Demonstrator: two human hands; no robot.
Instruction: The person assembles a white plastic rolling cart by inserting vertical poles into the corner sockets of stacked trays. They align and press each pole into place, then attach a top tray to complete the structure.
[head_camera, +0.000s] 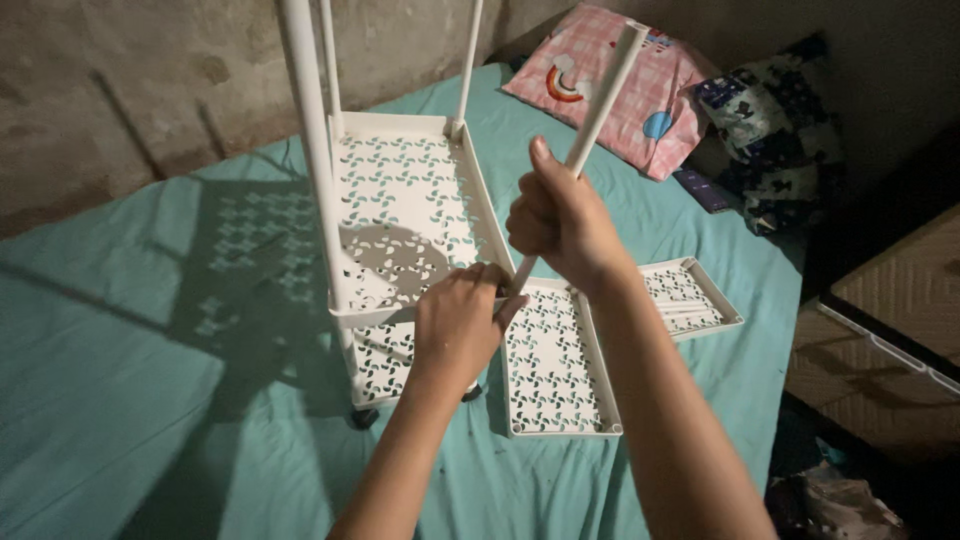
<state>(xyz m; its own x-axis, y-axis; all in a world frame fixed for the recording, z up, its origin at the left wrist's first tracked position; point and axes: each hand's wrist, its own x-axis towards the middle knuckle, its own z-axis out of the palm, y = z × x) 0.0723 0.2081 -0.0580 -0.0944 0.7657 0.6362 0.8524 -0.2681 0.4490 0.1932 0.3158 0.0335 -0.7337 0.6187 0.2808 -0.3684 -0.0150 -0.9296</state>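
You are working over a bed (130, 330) spread with a teal sheet, and on it stands a white shelf rack (400, 215) with pierced trays and upright poles already in three corners. The step in hand looks like fitting the fourth upright: the loose white pole (598, 110) slants up and away from the near right corner of the upper tray, its lower end hidden behind your fingers. I judge the next move calls for tipping the pole upright, square to the tray, so that its foot lines up with the corner socket before you press down; a tilted pole may bind or push the rack over on the soft bedding.

Two spare trays (556, 365) lie flat on the sheet just beside the rack, the farther one holding more short poles. A pink pillow (620, 85) lies well apart at the head of the bed.

Your right hand (562, 222) is wrapped tight around the pole's lower part, thumb pointing up along it. Your left hand (460, 322) curls over the tray's corner, fingers closed on the rim, steadying it.
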